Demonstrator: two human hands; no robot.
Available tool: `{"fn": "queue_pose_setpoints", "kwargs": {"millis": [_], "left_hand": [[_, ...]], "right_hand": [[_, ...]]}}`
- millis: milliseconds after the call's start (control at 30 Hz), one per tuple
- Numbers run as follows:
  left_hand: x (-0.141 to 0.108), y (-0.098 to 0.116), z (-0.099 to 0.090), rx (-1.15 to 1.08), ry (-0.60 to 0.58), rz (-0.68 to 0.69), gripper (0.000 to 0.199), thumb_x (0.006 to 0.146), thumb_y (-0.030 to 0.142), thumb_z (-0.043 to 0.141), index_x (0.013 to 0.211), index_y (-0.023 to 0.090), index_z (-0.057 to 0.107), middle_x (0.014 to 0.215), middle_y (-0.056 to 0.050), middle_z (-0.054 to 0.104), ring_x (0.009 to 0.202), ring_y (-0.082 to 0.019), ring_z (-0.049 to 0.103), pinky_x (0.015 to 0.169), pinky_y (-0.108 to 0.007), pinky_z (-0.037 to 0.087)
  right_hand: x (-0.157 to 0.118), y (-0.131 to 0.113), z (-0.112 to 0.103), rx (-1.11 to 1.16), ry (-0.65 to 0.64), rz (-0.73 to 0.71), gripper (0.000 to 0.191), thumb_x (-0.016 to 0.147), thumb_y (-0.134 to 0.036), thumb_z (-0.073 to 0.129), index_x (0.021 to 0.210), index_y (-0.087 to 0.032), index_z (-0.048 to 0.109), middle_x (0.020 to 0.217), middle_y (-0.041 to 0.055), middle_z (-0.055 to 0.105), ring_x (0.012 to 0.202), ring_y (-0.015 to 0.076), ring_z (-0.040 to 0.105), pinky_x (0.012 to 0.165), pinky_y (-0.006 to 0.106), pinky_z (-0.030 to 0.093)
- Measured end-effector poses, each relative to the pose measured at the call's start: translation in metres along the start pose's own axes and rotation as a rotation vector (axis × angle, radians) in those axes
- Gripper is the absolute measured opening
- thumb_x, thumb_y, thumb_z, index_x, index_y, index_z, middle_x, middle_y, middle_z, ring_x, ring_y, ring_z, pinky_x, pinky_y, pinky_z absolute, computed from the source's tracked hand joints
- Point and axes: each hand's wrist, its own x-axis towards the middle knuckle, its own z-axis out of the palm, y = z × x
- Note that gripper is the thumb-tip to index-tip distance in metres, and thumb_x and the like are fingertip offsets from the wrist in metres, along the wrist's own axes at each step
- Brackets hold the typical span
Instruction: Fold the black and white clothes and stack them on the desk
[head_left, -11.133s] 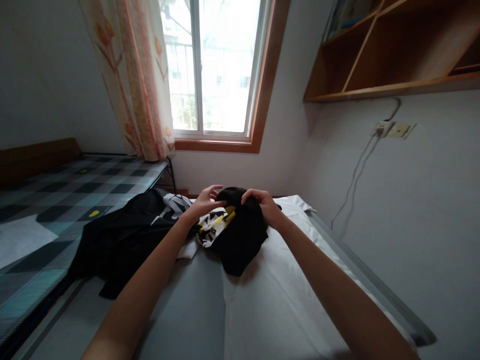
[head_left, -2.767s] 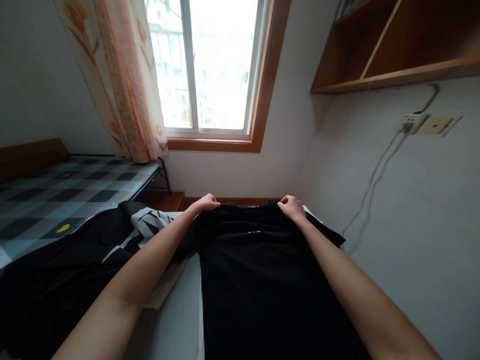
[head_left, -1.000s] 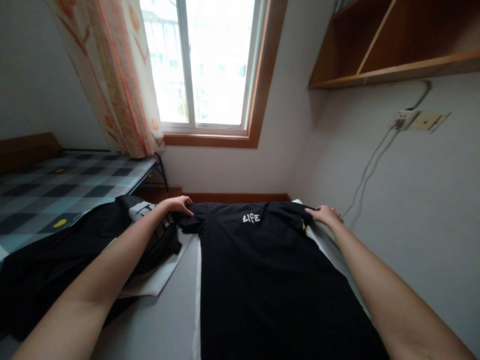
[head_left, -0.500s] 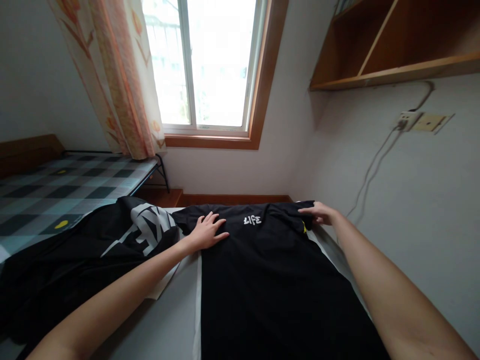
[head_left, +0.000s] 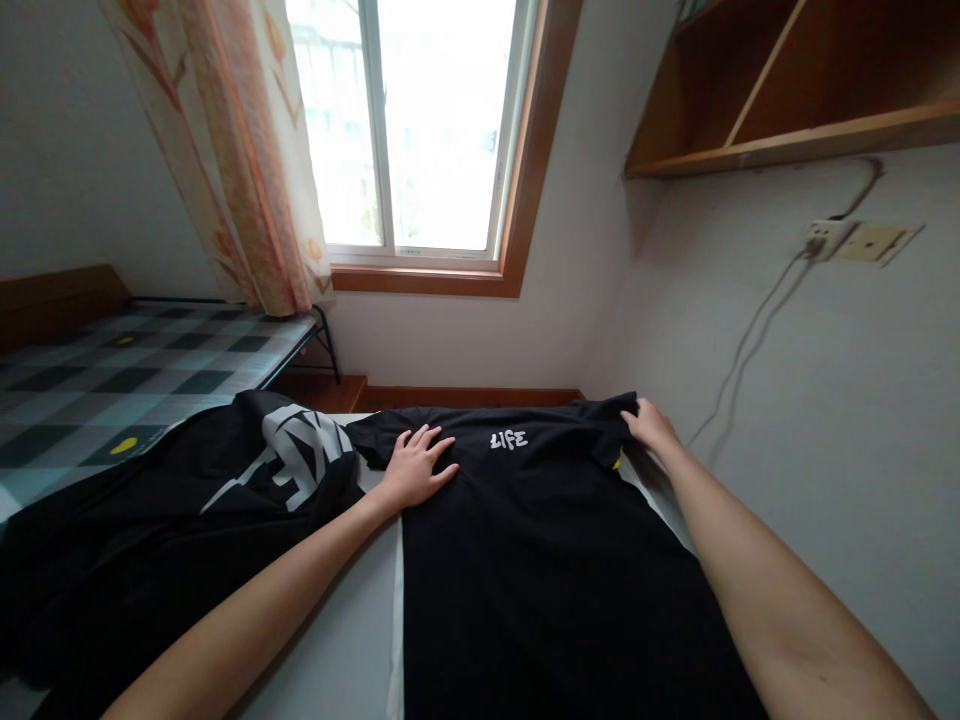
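A black T-shirt point(head_left: 555, 560) with small white lettering near its far end lies spread over a pale surface point(head_left: 330, 620). My left hand point(head_left: 418, 468) rests on its upper left part, palm down with fingers spread. At the far right corner my right hand point(head_left: 649, 425) pinches the edge of the shirt's sleeve, drawing it outward. A bit of yellow shows under that sleeve. To the left lies a rumpled black garment point(head_left: 150, 540) with large grey-white print, partly behind my left forearm.
A bed with a checked cover point(head_left: 187, 360) stands at the left, below a flowered curtain point(head_left: 247, 160) and a window point(head_left: 442, 130). On the right wall are a wooden shelf point(head_left: 795, 140) and a socket with a plug and hanging cord point(head_left: 829, 240).
My right hand has shifted slightly outward and up, and the sleeve corner is lifted and stretched more to the right. My left hand stays in place on the shirt.
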Motion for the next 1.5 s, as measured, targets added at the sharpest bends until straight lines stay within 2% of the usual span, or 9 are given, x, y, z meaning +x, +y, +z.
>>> {"fn": "queue_pose_setpoints", "kwargs": {"millis": [133, 300, 500, 600, 733, 833, 933, 1167, 1500], "left_hand": [[0.0, 0.0, 0.0, -0.005, 0.006, -0.007, 0.054, 0.089, 0.058, 0.044, 0.135, 0.032, 0.054, 0.147, -0.008, 0.046, 0.141, -0.03, 0.032, 0.114, -0.051, 0.021], [-0.001, 0.002, -0.002, -0.011, 0.01, -0.014, 0.053, 0.089, 0.058, 0.045, 0.134, 0.031, 0.055, 0.147, -0.008, 0.047, 0.14, -0.029, 0.034, 0.114, -0.051, 0.022], [-0.001, 0.001, -0.002, -0.016, 0.014, -0.01, 0.053, 0.09, 0.057, 0.044, 0.134, 0.03, 0.055, 0.147, -0.008, 0.047, 0.141, -0.029, 0.033, 0.114, -0.051, 0.022], [0.0, 0.0, -0.001, -0.017, 0.016, -0.019, 0.052, 0.089, 0.057, 0.045, 0.133, 0.032, 0.056, 0.147, -0.007, 0.047, 0.14, -0.028, 0.034, 0.114, -0.05, 0.022], [0.0, -0.001, 0.001, -0.016, 0.016, -0.016, 0.052, 0.089, 0.057, 0.045, 0.134, 0.032, 0.055, 0.147, -0.007, 0.047, 0.141, -0.028, 0.033, 0.114, -0.05, 0.021], [0.001, -0.001, 0.001, -0.018, 0.005, -0.013, 0.053, 0.089, 0.057, 0.045, 0.134, 0.032, 0.055, 0.148, -0.006, 0.046, 0.141, -0.028, 0.033, 0.115, -0.05, 0.021], [0.0, 0.0, -0.001, -0.031, 0.006, -0.009, 0.052, 0.089, 0.055, 0.046, 0.134, 0.03, 0.055, 0.148, -0.008, 0.045, 0.14, -0.029, 0.034, 0.114, -0.052, 0.022], [-0.017, 0.01, -0.012, -0.062, 0.123, 0.074, 0.026, 0.089, 0.031, 0.051, 0.108, 0.025, 0.068, 0.12, -0.007, 0.065, 0.119, -0.024, 0.053, 0.111, -0.047, 0.027], [-0.088, 0.038, -0.047, -0.199, -0.104, 0.395, 0.022, 0.09, 0.028, 0.054, 0.108, 0.027, 0.066, 0.114, -0.003, 0.065, 0.107, -0.019, 0.058, 0.101, -0.035, 0.038]], "right_hand": [[-0.011, -0.001, -0.002, -0.113, -0.056, 0.138, 0.039, 0.09, -0.039, 0.052, 0.121, -0.017, 0.061, 0.113, 0.0186, 0.066, 0.102, 0.0299, 0.064, 0.081, 0.039, 0.05], [-0.019, -0.008, -0.008, -0.067, 0.22, -0.025, 0.046, 0.097, -0.039, 0.03, 0.13, -0.017, 0.054, 0.106, 0.0192, 0.068, 0.096, 0.0297, 0.065, 0.08, 0.04, 0.048], [-0.022, 0.002, -0.007, -0.14, -0.048, 0.173, 0.045, 0.089, -0.03, 0.043, 0.129, -0.016, 0.056, 0.114, 0.023, 0.063, 0.099, 0.034, 0.063, 0.077, 0.043, 0.048], [-0.032, 0.004, -0.003, -0.189, 0.08, 0.044, 0.044, 0.092, -0.032, 0.039, 0.129, -0.016, 0.057, 0.12, 0.0221, 0.059, 0.105, 0.0335, 0.059, 0.083, 0.045, 0.046], [-0.052, -0.006, 0.006, -0.217, 0.226, -0.348, 0.044, 0.096, -0.042, 0.035, 0.127, -0.021, 0.059, 0.128, 0.0146, 0.057, 0.118, 0.0296, 0.051, 0.097, 0.044, 0.039], [-0.064, -0.015, 0.016, -0.244, 0.047, -0.559, 0.044, 0.096, -0.045, 0.037, 0.129, -0.025, 0.059, 0.137, 0.009, 0.055, 0.126, 0.0253, 0.046, 0.102, 0.042, 0.034], [-0.072, -0.021, 0.022, -0.312, -0.111, -0.514, 0.046, 0.096, -0.044, 0.038, 0.133, -0.025, 0.056, 0.141, 0.0094, 0.052, 0.13, 0.0261, 0.044, 0.104, 0.044, 0.033], [-0.094, -0.022, 0.003, -0.323, -0.049, -0.379, 0.044, 0.095, -0.045, 0.04, 0.124, -0.021, 0.061, 0.128, 0.0143, 0.057, 0.114, 0.0294, 0.054, 0.093, 0.041, 0.041], [-0.134, 0.026, -0.016, -0.148, -0.25, -0.326, 0.027, 0.085, -0.044, 0.055, 0.091, -0.021, 0.068, 0.091, 0.0094, 0.071, 0.087, 0.0264, 0.066, 0.074, 0.032, 0.047]]}}
